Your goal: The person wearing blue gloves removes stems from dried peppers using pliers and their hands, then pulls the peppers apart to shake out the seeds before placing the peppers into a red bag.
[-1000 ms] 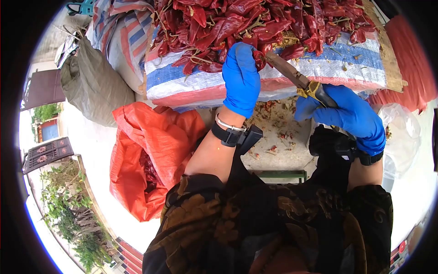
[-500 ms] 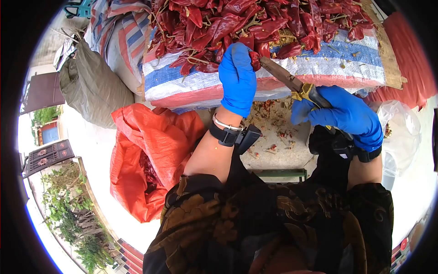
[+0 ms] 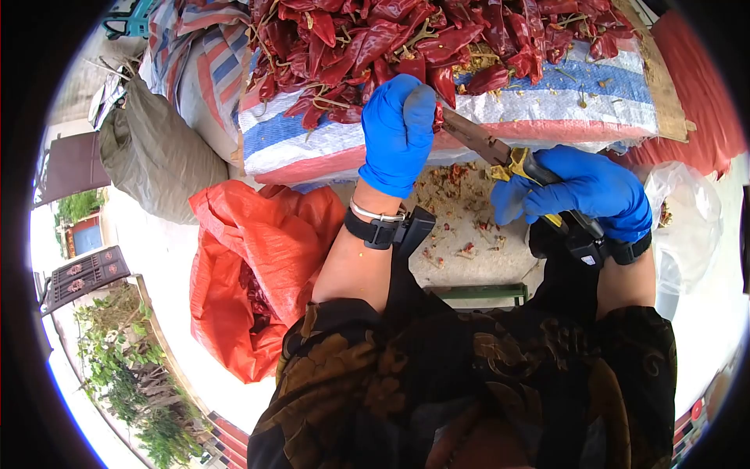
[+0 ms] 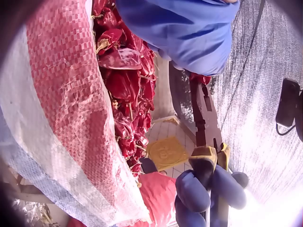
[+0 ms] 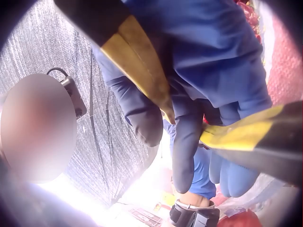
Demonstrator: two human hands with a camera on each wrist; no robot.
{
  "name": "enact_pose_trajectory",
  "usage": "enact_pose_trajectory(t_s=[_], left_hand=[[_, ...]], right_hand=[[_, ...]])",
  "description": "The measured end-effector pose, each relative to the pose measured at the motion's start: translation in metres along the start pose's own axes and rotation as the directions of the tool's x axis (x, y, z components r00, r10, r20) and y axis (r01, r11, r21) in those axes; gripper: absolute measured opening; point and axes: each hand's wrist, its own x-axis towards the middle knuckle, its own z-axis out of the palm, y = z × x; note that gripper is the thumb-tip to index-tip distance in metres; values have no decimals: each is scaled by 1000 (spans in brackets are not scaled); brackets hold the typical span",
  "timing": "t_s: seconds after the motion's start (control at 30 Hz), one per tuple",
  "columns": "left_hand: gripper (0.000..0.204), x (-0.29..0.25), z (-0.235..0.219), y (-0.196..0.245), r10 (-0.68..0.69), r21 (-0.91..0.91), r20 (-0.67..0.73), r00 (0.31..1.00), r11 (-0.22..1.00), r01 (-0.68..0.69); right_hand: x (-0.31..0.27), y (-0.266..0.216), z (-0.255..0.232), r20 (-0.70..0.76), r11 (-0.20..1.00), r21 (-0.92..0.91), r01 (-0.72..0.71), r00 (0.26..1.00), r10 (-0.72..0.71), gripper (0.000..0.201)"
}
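My left hand [image 3: 398, 137], in a blue glove, grips a dried red chili pepper [image 3: 438, 117] in front of the heaped chilies. Only the pepper's end shows past the fingers; the glove hides the rest. My right hand [image 3: 590, 191], also blue-gloved, holds pliers [image 3: 478, 139] with black and yellow handles. Their long metal nose points at the left hand, its tip right at the pepper's end [image 4: 201, 79]. Seen from the right wrist, the handles [image 5: 246, 135] stand spread, with gloved fingers [image 5: 187, 161] between them.
A heap of dried red chilies [image 3: 375, 47] lies on a striped woven sack [image 3: 547, 109]. An orange bag [image 3: 258, 258] with chilies inside stands at the left, beside a grey sack [image 3: 156, 156]. Stem scraps [image 3: 469, 248] litter the floor below. A clear plastic bag [image 3: 680, 227] is at the right.
Both hands have drawn slightly left and back from the heap. The pliers' tip has come down with the pepper's end, away from the chilies. Both grips stay the same.
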Motion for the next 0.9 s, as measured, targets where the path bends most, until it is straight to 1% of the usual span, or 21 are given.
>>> enact_pose_trajectory(t_s=[0.03, 0.07, 0.1, 0.13, 0.17, 0.2, 0.23, 0.27, 0.3, 0.33, 0.37, 0.43, 0.47, 0.53, 0.57, 0.63, 0.77, 0.8, 0.83, 0.87, 0.9], left_hand=[[31, 0, -1, 0, 26, 42, 55, 998, 999, -29], [31, 0, 0, 1, 25, 41, 57, 998, 999, -27], [31, -1, 0, 1, 43, 79, 77, 996, 996, -49], [30, -1, 0, 0, 61, 116, 96, 993, 991, -72], [30, -2, 0, 0, 60, 115, 97, 993, 991, -71], [30, -2, 0, 0, 24, 79, 89, 996, 996, -31], [30, -2, 0, 0, -12, 43, 82, 997, 999, 9], [30, -3, 2, 1, -12, 44, 83, 996, 999, 9], [31, -4, 6, 2, -112, -90, -27, 993, 990, 110], [32, -5, 9, 3, -223, -230, -121, 967, 954, 191], [32, -5, 11, 3, -222, -226, -121, 967, 955, 191], [33, -2, 15, 0, -341, -470, -120, 932, 847, 249], [33, -2, 16, -1, -340, -466, -120, 933, 849, 249], [35, -3, 18, -2, -496, -633, -65, 866, 691, 348], [35, -4, 19, -2, -496, -631, -65, 866, 692, 349], [35, -5, 21, -2, -543, -735, -37, 839, 584, 345], [35, -4, 17, -4, -528, -694, -44, 848, 626, 355], [33, -1, 9, 2, -537, -692, 79, 840, 577, 434], [31, 0, 5, 6, -537, -679, 200, 819, 527, 511], [31, 0, 8, 7, -537, -680, 199, 819, 527, 511], [28, -1, 14, 9, -469, -585, 99, 877, 686, 433]], right_hand=[[1, 1, -2, 18, 999, -44, -1, 1000, 1, 24], [1, 1, -2, 35, 996, -88, -1, 999, 4, 24], [0, -1, -1, 34, 996, -86, -3, 999, 6, 24], [1, -4, 0, 14, 988, -146, -56, 998, 58, 24], [2, -6, 1, -9, 973, -206, -108, 994, 108, 25], [3, -7, 3, -9, 973, -205, -108, 994, 109, 25], [4, -7, 6, -68, 970, -185, -155, 987, 145, 21], [6, -7, 8, -126, 966, -161, -201, 975, 182, 17], [7, -7, 10, -125, 967, -160, -200, 976, 181, 17], [9, -7, 12, -143, 967, -171, -189, 976, 165, 23], [10, -6, 13, -160, 967, -181, -177, 976, 148, 29], [10, -9, 16, -184, 972, -156, -175, 972, 145, 28], [10, -10, 17, -212, 975, -132, -177, 966, 147, 27], [10, -7, 15, -194, 979, -126, -160, 972, 134, 26], [11, -6, 14, -178, 982, -123, -145, 976, 122, 25], [11, -8, 16, -189, 981, -114, -158, 973, 135, 26], [11, -7, 17, -223, 981, -76, -176, 962, 155, 25], [11, -7, 17, -222, 981, -78, -176, 963, 155, 25], [12, -7, 16, -254, 966, -172, -193, 956, 145, 24], [12, -7, 16, -286, 942, -262, -210, 949, 132, 24], [13, -8, 16, -286, 942, -262, -211, 949, 133, 24]])
